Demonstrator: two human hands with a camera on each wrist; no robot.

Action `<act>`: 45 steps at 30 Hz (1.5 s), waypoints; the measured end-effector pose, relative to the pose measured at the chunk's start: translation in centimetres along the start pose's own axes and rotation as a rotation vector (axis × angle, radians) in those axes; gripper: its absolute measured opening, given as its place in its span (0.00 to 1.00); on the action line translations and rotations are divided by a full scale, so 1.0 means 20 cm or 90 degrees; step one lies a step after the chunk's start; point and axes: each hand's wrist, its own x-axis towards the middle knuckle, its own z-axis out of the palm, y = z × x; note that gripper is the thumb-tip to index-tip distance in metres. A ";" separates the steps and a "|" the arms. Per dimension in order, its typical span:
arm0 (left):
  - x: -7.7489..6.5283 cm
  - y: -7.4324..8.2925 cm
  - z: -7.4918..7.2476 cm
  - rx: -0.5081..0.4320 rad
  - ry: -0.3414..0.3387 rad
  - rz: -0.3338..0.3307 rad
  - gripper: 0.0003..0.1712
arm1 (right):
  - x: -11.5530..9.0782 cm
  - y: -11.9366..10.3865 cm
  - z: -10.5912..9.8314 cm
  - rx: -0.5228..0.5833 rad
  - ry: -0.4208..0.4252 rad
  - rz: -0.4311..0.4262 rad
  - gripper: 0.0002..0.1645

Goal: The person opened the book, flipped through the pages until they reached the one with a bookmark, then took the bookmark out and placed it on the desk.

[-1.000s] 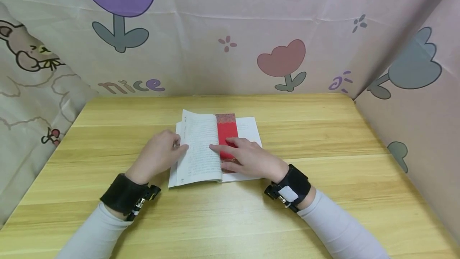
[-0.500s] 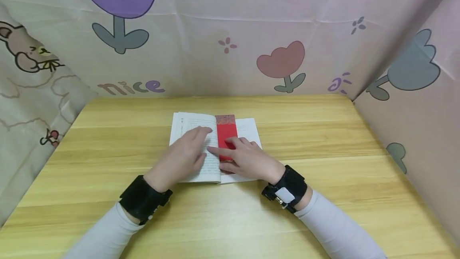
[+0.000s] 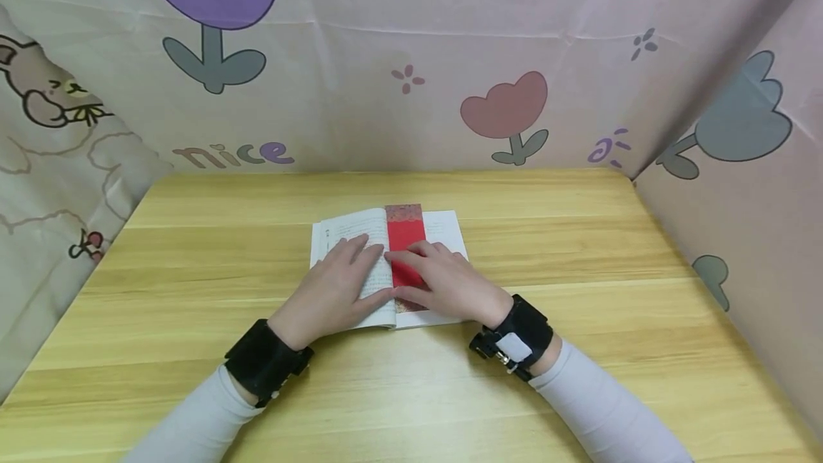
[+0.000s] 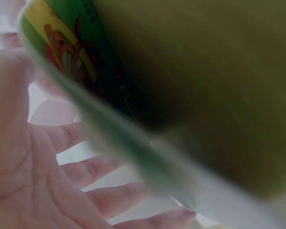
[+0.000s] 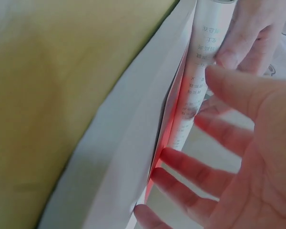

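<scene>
An open book (image 3: 353, 223) lies on the table, with printed text on its left page. Along the fold on the right page is a red bookmark (image 3: 405, 231) with patterned ends. My left hand (image 3: 331, 293) rests spread across the left page, its thumb pointing to the fold. My right hand (image 3: 455, 286) rests with extended fingers over the bookmark and right page, fingertips at the fold. In the left wrist view, the book's green cover (image 4: 81, 57) with a cartoon shows from below. The right wrist view has the fingers (image 5: 190, 164) against the red strip and curved page.
The wooden table (image 3: 553, 234) reaches back to a cloth backdrop (image 3: 360, 106) printed with flowers. Similar cloth hangs at the left and right sides. Black straps with small cameras circle both wrists.
My left hand has left the page's outer left edge and moved right onto the page, which now lies lower. My right hand has stayed nearly in place over the bookmark.
</scene>
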 end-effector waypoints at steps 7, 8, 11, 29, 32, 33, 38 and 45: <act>0.01 0.01 0.00 0.011 -0.015 -0.016 0.45 | 0.01 0.01 -0.02 0.081 0.026 0.064 0.31; 0.02 0.01 0.00 0.011 -0.018 -0.017 0.45 | 0.01 0.01 -0.02 0.091 0.025 0.067 0.31; 0.02 0.00 0.01 0.010 -0.025 -0.019 0.46 | 0.01 0.02 -0.02 0.106 0.019 0.061 0.31; 0.02 -0.02 0.00 0.020 -0.028 -0.025 0.48 | 0.05 0.13 -0.02 0.150 0.124 0.176 0.12; 0.02 -0.02 0.00 0.021 -0.032 -0.027 0.48 | 0.04 0.16 -0.03 0.171 0.103 0.212 0.13; 0.02 -0.02 0.00 0.020 -0.032 -0.027 0.48 | 0.04 0.16 -0.03 0.174 0.094 0.221 0.13; 0.02 -0.02 0.00 0.018 -0.033 -0.028 0.48 | 0.05 0.19 -0.03 0.176 0.063 0.240 0.13; 0.02 -0.02 0.00 0.018 -0.037 -0.030 0.48 | 0.05 0.20 -0.04 0.192 0.043 0.249 0.12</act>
